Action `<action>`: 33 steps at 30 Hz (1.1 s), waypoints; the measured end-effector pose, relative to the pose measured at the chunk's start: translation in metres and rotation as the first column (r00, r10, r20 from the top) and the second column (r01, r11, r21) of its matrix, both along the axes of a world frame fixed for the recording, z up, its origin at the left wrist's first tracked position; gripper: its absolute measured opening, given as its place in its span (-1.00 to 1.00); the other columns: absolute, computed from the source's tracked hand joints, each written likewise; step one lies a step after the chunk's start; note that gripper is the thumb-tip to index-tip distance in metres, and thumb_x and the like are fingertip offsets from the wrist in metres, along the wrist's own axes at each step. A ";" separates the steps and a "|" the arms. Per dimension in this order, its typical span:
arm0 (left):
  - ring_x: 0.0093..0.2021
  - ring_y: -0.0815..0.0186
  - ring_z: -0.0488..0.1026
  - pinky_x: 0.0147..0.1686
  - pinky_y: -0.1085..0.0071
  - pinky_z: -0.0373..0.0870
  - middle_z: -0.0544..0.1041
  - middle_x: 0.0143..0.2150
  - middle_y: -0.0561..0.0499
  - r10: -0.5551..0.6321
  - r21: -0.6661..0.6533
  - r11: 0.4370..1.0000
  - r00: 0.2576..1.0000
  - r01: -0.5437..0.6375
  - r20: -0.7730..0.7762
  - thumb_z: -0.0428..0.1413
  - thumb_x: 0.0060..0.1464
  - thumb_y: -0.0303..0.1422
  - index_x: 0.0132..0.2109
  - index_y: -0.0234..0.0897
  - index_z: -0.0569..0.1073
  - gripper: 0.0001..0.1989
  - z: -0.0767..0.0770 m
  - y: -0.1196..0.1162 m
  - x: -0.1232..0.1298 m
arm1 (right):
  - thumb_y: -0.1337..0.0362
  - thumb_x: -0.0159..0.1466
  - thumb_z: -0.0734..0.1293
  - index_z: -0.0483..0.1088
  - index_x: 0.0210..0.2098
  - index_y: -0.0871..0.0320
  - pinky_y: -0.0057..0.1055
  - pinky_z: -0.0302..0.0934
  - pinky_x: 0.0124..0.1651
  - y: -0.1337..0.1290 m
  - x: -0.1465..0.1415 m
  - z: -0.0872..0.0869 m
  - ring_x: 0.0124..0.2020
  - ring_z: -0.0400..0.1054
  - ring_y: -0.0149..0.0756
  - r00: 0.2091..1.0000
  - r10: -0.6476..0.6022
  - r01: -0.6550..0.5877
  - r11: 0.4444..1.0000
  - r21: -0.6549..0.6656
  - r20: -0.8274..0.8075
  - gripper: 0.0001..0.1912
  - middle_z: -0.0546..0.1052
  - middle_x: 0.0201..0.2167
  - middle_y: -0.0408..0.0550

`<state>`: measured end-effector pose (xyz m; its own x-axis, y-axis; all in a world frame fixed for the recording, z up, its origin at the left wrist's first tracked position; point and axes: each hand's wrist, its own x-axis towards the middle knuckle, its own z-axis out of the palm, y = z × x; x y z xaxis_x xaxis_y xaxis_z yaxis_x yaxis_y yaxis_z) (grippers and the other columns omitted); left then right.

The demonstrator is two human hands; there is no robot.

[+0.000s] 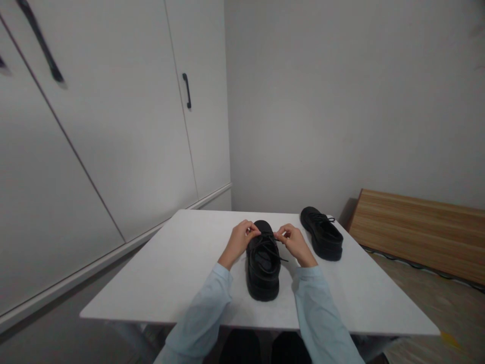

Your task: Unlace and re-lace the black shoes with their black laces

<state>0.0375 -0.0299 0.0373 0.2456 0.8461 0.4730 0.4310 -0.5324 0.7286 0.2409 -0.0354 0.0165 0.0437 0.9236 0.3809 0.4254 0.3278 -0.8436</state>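
A black lace-up shoe (262, 283) stands on the white table in front of me, its toe pointing away and its heel toward me. My left hand (241, 239) is at the left of the lacing, thumb and fingertips pinched on the shoelace. On the other side, my right hand (294, 241) pinches the lace too, near the right edge of the shoe. Between the hands the black shoelace (265, 243) crosses the tongue, and a loose end sticks out to the right below my right hand. The exact bits of lace within the fingertips are hard to make out.
A second black shoe (329, 247), laced, stands at the table's back right. The white table (151, 283) reaches toward white cabinets (144, 126) on the left. A wood-grained panel (417, 232) is beyond the right edge, by the grey wall.
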 end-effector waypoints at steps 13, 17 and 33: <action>-0.31 0.32 0.34 -0.24 0.42 0.23 0.40 -0.39 0.03 -0.065 -0.190 0.981 0.979 0.028 -0.191 0.08 0.05 -0.35 -0.41 -0.31 0.44 -0.86 -0.009 0.008 -0.019 | 0.23 -0.04 0.37 0.34 -0.68 0.20 -0.52 0.02 -0.58 -0.015 0.002 0.010 -0.58 0.20 -0.42 0.996 -0.037 0.012 0.954 -0.299 -0.078 -0.80 0.37 -0.67 -0.12; -0.33 0.32 0.33 -0.28 0.44 0.21 0.41 -0.41 0.02 -0.145 -0.238 0.966 0.971 0.098 -0.188 0.09 0.03 -0.32 -0.42 -0.32 0.44 -0.84 -0.014 0.012 -0.024 | 0.27 -0.06 0.37 0.32 -0.71 0.20 -0.53 0.00 -0.58 -0.017 0.001 0.012 -0.59 0.18 -0.44 0.995 -0.042 0.010 0.938 -0.346 -0.085 -0.81 0.35 -0.69 -0.13; -0.38 0.32 0.32 -0.35 0.43 0.21 0.45 -0.46 0.01 -0.167 -0.270 0.956 0.972 0.118 -0.164 0.10 -0.05 -0.25 -0.46 -0.31 0.46 -0.80 -0.018 0.015 -0.033 | 0.31 -0.03 0.37 0.30 -0.73 0.19 -0.54 -0.08 -0.64 -0.018 0.003 0.011 -0.67 0.08 -0.49 0.997 -0.059 0.034 0.914 -0.403 -0.051 -0.79 0.24 -0.77 -0.21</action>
<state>0.0043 -0.0145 0.0191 0.4343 0.8825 0.1804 0.5027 -0.4036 0.7644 0.2439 -0.0539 0.0273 0.1015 0.9945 -0.0268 0.3760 -0.0633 -0.9245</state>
